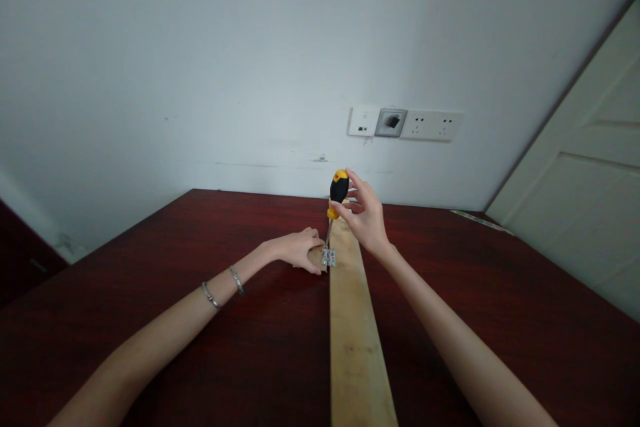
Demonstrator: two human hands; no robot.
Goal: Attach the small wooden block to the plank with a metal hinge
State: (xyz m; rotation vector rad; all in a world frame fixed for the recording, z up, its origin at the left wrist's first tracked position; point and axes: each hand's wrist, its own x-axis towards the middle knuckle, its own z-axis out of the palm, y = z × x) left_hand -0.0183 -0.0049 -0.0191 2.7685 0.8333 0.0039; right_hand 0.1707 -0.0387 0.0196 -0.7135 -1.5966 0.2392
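Note:
A long pale wooden plank [354, 320] lies lengthwise on the dark red table [200, 293]. A small metal hinge [329, 257] sits at the plank's left edge near its far end. My right hand [366, 213] pinches the black and yellow handle of a screwdriver [337, 192], which stands upright with its tip on the hinge. My left hand [298, 249] rests fingers curled on a small piece of wood [317, 257] beside the hinge, pressing it against the plank. Two bracelets [223, 287] circle my left wrist.
A white wall rises behind the table, with a row of sockets and switches [405, 123] above the plank's far end. A white panelled door [585, 200] stands at the right.

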